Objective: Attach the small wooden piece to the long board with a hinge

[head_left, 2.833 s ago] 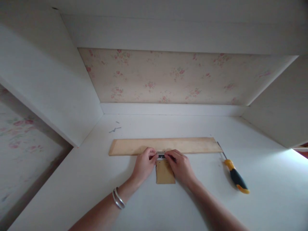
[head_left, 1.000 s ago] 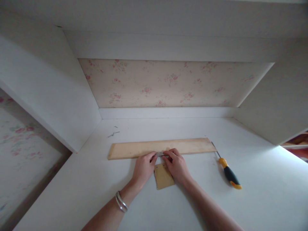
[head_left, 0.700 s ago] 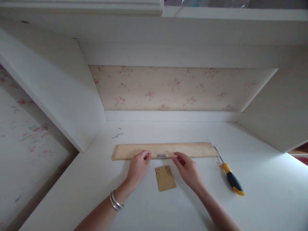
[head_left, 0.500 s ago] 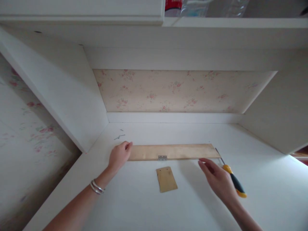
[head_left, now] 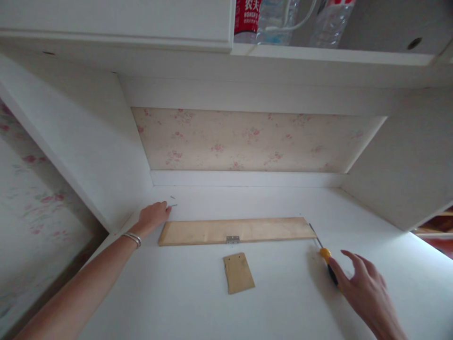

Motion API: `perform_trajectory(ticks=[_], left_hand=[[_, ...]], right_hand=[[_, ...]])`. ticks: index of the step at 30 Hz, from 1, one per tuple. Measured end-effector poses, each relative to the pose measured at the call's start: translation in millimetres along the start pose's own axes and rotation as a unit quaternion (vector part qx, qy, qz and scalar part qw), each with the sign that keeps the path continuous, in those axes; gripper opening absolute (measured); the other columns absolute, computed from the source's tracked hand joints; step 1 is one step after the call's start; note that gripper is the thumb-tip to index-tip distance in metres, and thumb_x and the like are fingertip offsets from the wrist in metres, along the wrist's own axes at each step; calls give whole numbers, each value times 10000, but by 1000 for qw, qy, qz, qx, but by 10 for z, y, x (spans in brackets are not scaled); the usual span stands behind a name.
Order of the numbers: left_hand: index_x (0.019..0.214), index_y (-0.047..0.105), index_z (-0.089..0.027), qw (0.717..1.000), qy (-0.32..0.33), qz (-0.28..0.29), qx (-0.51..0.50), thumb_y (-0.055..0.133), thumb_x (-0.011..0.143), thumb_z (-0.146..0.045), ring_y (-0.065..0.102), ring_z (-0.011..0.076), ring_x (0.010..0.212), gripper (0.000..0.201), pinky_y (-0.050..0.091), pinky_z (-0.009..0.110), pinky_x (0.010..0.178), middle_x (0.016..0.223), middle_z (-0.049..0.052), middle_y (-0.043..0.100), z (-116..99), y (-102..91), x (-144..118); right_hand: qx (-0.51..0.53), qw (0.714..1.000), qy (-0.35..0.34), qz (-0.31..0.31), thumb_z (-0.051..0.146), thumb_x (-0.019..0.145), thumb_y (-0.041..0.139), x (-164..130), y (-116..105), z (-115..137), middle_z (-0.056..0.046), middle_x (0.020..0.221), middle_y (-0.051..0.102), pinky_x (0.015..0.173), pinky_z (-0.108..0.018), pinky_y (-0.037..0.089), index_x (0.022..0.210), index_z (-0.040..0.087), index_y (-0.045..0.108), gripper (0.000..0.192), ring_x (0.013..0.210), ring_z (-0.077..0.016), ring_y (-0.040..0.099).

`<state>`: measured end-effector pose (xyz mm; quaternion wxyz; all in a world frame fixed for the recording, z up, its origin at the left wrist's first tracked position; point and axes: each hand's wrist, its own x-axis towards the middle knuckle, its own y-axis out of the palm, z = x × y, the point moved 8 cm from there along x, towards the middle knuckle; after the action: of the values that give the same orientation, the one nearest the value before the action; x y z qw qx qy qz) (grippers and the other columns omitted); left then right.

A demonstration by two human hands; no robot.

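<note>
My left hand (head_left: pixel 155 215), with bracelets at its wrist, reaches past the left end of a long wooden board (head_left: pixel 198 232). Its fingers are pinched together at a thin metal screw (head_left: pixel 173 205), which sticks out from the fingertips. A small metal hinge (head_left: pixel 232 239) sits on the board's near edge. On the right, my right hand (head_left: pixel 364 285) is open, thumb and fingers spread over a screwdriver (head_left: pixel 325 253) with a yellow and dark handle. The hand partly hides that handle. Its shaft tip lies by the board's right end.
A small thin wooden piece (head_left: pixel 239 274) with two holes lies in front of the board on the white desktop (head_left: pixel 191 293). Another small screw (head_left: pixel 172 197) lies behind my left fingertips. White side panels (head_left: pixel 81 132) flank the desk; plastic bottles (head_left: pixel 276 23) stand on the shelf above.
My left hand has left the board's end and moved left and away to the screws. My right hand has moved right, from the board's near edge to the screwdriver handle, its fingers spreading.
</note>
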<state>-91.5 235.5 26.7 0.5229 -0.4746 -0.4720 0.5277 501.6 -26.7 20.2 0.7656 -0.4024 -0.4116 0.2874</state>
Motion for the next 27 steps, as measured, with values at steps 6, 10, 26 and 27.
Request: perform_trajectory(ticks=[6, 10, 26, 27], left_hand=[[1085, 583, -146, 998, 30, 48, 7, 308, 853, -456, 600, 324, 970, 475, 457, 422, 759, 1116, 182, 611, -9, 54, 167], [1055, 612, -141, 998, 28, 61, 1, 362, 828, -411, 607, 324, 963, 432, 462, 409, 754, 1128, 183, 610, -1, 82, 267], [1030, 602, -45, 994, -20, 18, -108, 397, 803, -264, 608, 353, 956, 376, 447, 412, 764, 1111, 270, 583, -25, 1, 300], [1004, 604, -51, 992, -18, 8, -122, 386, 815, -275, 607, 342, 958, 366, 442, 404, 772, 1103, 265, 584, -35, -59, 284]], right_hand=[[-44, 995, 39, 77, 717, 780, 310, -6, 226, -65, -153, 1218, 496, 921, -456, 400, 1301, 185, 432, 755, 1101, -341, 509], [-49, 986, 54, 147, 709, 787, 296, -27, 320, -25, -134, 1175, 540, 905, -442, 414, 1336, 202, 374, 751, 1022, -319, 569], [115, 969, 185, 115, 596, 806, 351, -114, 51, -143, -106, 955, 608, 742, -362, 429, 1253, 198, 482, 613, 855, -262, 586], [171, 956, 210, 116, 609, 798, 383, -164, 12, -108, -65, 813, 602, 682, -333, 425, 1241, 200, 488, 612, 740, -225, 578]])
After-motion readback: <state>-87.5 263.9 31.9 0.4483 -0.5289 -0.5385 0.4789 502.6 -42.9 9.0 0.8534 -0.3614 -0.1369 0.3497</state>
